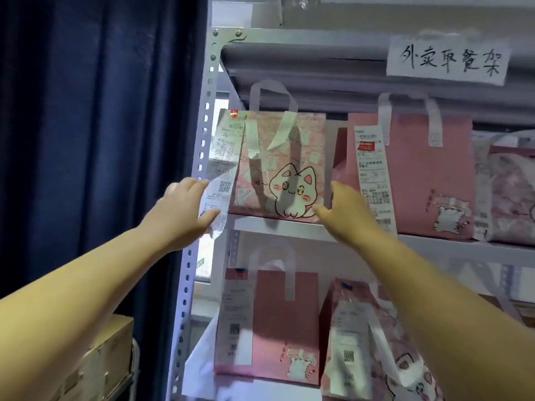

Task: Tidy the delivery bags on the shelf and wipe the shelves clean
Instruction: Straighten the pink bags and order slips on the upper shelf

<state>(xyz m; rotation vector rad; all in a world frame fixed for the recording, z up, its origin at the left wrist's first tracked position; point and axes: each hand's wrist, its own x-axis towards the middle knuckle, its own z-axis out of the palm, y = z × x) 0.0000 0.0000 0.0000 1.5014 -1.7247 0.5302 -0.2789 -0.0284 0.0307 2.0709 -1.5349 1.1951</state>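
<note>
I see the grey metal shelf rack with perforated uprights [199, 157] as my landmark; it fills most of the view, and a dark blue curtain [95, 140] hangs just to its left. On the rack's top beam a white paper sign with handwritten characters [447, 59] is taped. On the upper board, at the left end against the upright, stands the pink paper delivery bag with a white cartoon cat [278, 166], upright, with a plain pink bag [417, 175] just beside it. More pink bags stand on the board below. My left hand [179, 212] is spread open at the bag's left edge, touching the long white receipt [221, 175] that hangs there. My right hand [344, 209] is also open, at the bag's right lower corner. Neither hand holds anything. I judge both hands flank the bag to square it. I see no cloth for wiping.
</note>
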